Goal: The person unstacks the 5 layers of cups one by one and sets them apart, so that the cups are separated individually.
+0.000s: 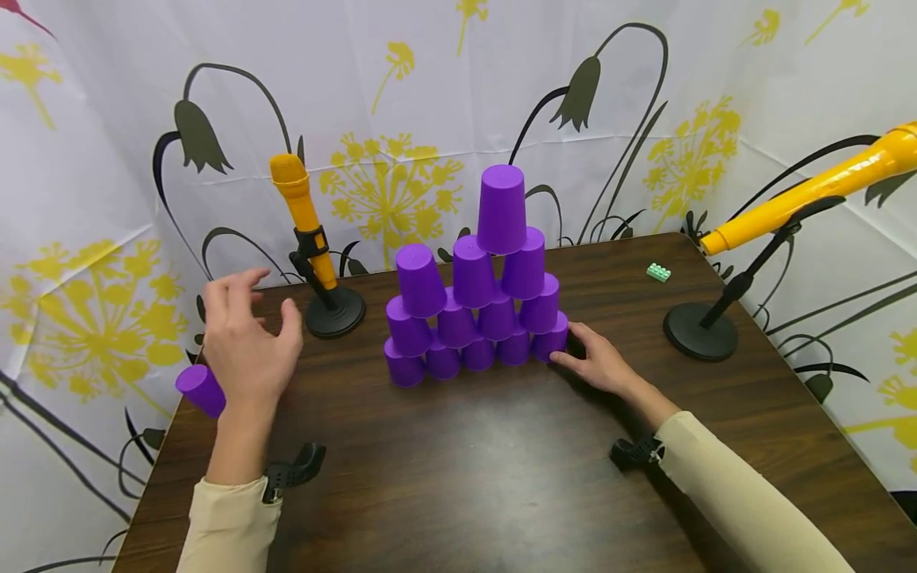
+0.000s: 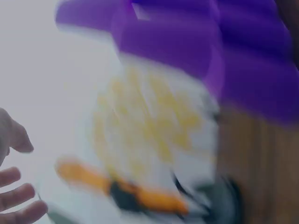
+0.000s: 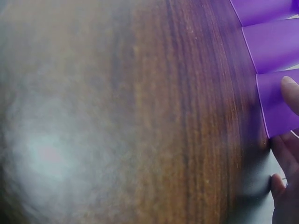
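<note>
Upside-down purple cups (image 1: 458,326) form a stepped pyramid on the table, its lower rows several cups wide. One top cup (image 1: 501,211) bridges the middle and right cups of the row below. My right hand (image 1: 602,362) holds the bottom row's right-end cup (image 3: 275,100), thumb on its front and fingers round its far side. Left of the stack, my left hand (image 1: 247,338) is raised with spread, slightly bent fingers and holds nothing. Partly hidden behind it, a single purple cup (image 1: 199,388) stands at the table's left edge. The left wrist view is blurred.
A yellow microphone (image 1: 294,187) on a black stand (image 1: 335,312) is between my left hand and the stack. Another yellow microphone (image 1: 809,191) leans on a stand (image 1: 700,330) at right. A small green toy brick (image 1: 658,272) lies near the back edge, before a flowered curtain (image 1: 430,95).
</note>
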Demonstrator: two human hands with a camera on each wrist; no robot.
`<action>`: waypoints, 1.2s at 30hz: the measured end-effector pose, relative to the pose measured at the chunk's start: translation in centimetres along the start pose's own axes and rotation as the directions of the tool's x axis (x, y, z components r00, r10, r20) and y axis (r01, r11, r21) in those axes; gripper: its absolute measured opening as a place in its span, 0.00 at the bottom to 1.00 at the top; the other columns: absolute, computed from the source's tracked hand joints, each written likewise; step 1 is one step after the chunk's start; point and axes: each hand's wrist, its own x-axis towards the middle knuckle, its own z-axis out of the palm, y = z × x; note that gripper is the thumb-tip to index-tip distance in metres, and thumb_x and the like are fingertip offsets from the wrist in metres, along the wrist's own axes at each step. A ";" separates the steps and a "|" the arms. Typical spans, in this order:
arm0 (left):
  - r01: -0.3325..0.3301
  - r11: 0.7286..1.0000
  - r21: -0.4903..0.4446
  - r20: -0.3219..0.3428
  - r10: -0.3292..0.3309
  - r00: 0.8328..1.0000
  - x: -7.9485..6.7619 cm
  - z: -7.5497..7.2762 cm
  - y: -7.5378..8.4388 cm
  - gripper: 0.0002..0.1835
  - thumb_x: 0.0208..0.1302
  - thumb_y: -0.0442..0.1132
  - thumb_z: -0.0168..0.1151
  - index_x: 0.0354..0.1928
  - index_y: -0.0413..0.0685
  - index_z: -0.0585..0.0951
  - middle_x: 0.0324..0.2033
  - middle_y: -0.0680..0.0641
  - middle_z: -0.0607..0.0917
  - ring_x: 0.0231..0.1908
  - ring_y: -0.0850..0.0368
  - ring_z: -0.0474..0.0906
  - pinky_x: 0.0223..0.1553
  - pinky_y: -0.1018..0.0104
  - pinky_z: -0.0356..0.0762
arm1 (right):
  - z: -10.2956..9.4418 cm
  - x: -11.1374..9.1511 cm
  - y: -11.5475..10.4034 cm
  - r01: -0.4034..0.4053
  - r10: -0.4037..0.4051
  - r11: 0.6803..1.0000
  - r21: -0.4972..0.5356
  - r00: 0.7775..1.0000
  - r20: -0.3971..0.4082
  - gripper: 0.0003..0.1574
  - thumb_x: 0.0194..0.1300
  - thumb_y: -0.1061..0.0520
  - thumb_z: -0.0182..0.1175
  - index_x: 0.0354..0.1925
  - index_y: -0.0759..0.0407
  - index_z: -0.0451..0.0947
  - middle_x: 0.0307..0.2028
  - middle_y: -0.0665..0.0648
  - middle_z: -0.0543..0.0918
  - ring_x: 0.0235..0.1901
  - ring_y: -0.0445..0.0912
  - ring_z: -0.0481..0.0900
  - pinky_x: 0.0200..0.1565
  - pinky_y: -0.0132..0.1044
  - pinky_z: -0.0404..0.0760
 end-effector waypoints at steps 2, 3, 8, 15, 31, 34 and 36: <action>-0.072 0.989 -0.128 0.038 0.077 0.996 1.4 0.4 2.8 0.21 0.61 0.38 0.62 0.57 0.47 0.79 0.48 0.40 0.77 0.44 0.47 0.78 0.34 0.55 0.76 | 0.0 0.0 0.0 0.002 -0.002 1.000 -0.002 1.000 0.001 0.41 0.64 0.49 0.67 0.69 0.61 0.66 0.61 0.65 0.74 0.63 0.59 0.70 0.63 0.57 0.66; -0.107 0.977 -0.187 0.053 0.119 0.992 2.1 0.8 4.1 0.21 0.61 0.38 0.61 0.58 0.47 0.79 0.48 0.40 0.77 0.45 0.48 0.78 0.35 0.56 0.77 | 0.0 0.0 0.1 0.003 -0.003 1.000 -0.003 1.000 0.001 0.41 0.64 0.49 0.67 0.69 0.61 0.66 0.62 0.65 0.74 0.63 0.59 0.70 0.63 0.57 0.66; -0.267 0.885 -0.381 0.105 0.328 0.939 4.2 3.0 9.5 0.24 0.62 0.39 0.61 0.62 0.47 0.76 0.51 0.42 0.78 0.47 0.49 0.76 0.40 0.56 0.74 | -0.1 -0.1 0.1 0.009 -0.009 1.000 -0.009 1.000 -0.003 0.40 0.64 0.50 0.67 0.69 0.61 0.66 0.61 0.64 0.75 0.63 0.59 0.70 0.63 0.57 0.66; -0.277 0.836 -0.474 0.239 0.425 0.873 5.2 6.3 14.1 0.33 0.64 0.42 0.62 0.71 0.54 0.67 0.60 0.46 0.74 0.54 0.52 0.74 0.49 0.54 0.74 | -0.1 -0.2 0.1 0.011 -0.012 1.000 -0.014 1.000 -0.003 0.40 0.63 0.50 0.67 0.68 0.61 0.67 0.60 0.64 0.75 0.62 0.59 0.71 0.62 0.57 0.66; -0.167 0.777 -0.607 0.293 0.414 0.862 5.9 10.4 16.8 0.36 0.63 0.44 0.68 0.71 0.50 0.66 0.60 0.49 0.76 0.55 0.56 0.75 0.54 0.64 0.72 | -0.1 -0.1 0.0 0.009 -0.009 1.000 -0.008 1.000 0.007 0.39 0.64 0.50 0.67 0.67 0.61 0.67 0.60 0.65 0.75 0.63 0.59 0.70 0.63 0.57 0.66; -0.147 0.765 -0.628 0.287 0.402 0.870 5.8 10.7 17.0 0.37 0.61 0.42 0.70 0.70 0.48 0.66 0.56 0.47 0.79 0.53 0.56 0.76 0.51 0.66 0.74 | -0.1 -0.2 0.0 0.008 -0.008 1.000 -0.009 1.000 0.003 0.39 0.64 0.50 0.67 0.67 0.61 0.67 0.60 0.65 0.75 0.63 0.59 0.70 0.63 0.57 0.66; -0.130 0.761 -0.636 0.291 0.392 0.873 5.8 10.6 17.1 0.37 0.60 0.41 0.70 0.70 0.47 0.66 0.54 0.46 0.80 0.52 0.56 0.76 0.51 0.67 0.75 | -0.1 -0.1 0.1 0.011 -0.011 1.000 -0.012 1.000 -0.001 0.39 0.64 0.49 0.67 0.68 0.61 0.67 0.60 0.64 0.75 0.63 0.59 0.70 0.63 0.57 0.66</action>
